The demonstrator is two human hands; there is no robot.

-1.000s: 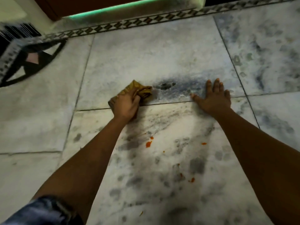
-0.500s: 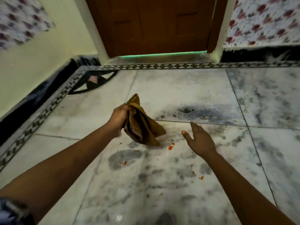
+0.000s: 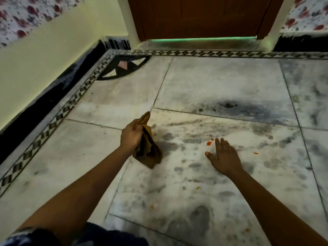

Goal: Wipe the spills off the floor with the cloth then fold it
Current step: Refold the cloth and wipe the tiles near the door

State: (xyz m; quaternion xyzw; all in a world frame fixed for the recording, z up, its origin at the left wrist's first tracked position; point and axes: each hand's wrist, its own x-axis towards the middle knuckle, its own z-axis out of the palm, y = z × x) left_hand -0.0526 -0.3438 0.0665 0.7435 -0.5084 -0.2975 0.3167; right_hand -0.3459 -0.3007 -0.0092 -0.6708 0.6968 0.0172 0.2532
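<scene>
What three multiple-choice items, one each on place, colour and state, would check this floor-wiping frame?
1. Where do the orange spill spots lie?
A. just beyond the right hand
B. at the wooden door
C. under the cloth

2. What colour is the crumpled cloth?
A. white
B. mustard brown
C. blue

3. How is the cloth held?
A. spread flat
B. folded on the marble floor
C. bunched in the left hand, hanging

Key: 1 A, spots sit off the fingertips; 2 B, brownish-yellow fabric; 3 C, fingers grip its top.
</scene>
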